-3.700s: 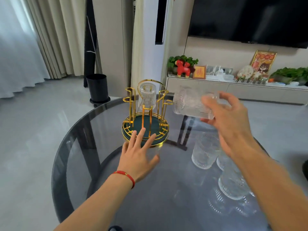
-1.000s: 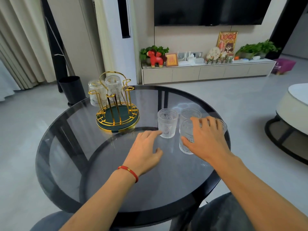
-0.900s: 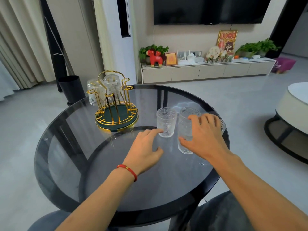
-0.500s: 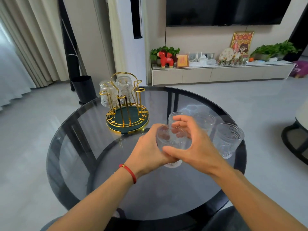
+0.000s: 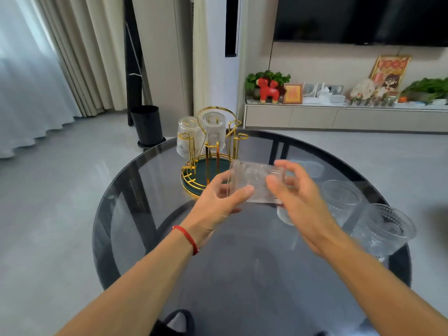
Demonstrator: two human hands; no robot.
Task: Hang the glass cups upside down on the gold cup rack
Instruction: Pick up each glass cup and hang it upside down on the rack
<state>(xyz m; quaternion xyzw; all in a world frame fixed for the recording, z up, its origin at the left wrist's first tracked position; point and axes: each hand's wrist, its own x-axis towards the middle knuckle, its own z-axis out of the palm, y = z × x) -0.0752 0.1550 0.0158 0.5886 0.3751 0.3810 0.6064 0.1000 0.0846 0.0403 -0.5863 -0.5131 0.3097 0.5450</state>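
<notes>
While my forearms reach out over the round dark glass counter (image 5: 218, 275), my left hand (image 5: 215, 204), with a red cord bracelet (image 5: 188, 238) at its wrist, and my right hand (image 5: 300, 202) hold one ribbed glass cup (image 5: 254, 181) between them, lifted clear of the counter and tipped onto its side. My left fingers (image 5: 242, 191) press its nearer left part, thumb on top; my right fingers (image 5: 276, 185) wrap its right end, so both hands are closed on the same cup, though motion blur makes it hard to say which end is the mouth. To the right of my right hand, two more cups stand upright on the counter: a nearer one (image 5: 385, 229) close to the counter's right edge and a farther one (image 5: 341, 197) just beyond it, and a bit of another cup (image 5: 284, 215) peeks out from under my right hand. Just beyond the held cup, the gold cup rack (image 5: 211, 166) stands on its green round base near the counter's far left edge. Two cups hang on it upside down: one (image 5: 188, 137) at the rack's left, one (image 5: 214, 128) in the middle under the looped handle. Past the counter, a black bin (image 5: 146, 124) stands on the floor by the curtains (image 5: 72, 57), and a low cabinet (image 5: 339, 117) with a red toy horse (image 5: 268, 89) runs under the dark screen (image 5: 358, 18).
</notes>
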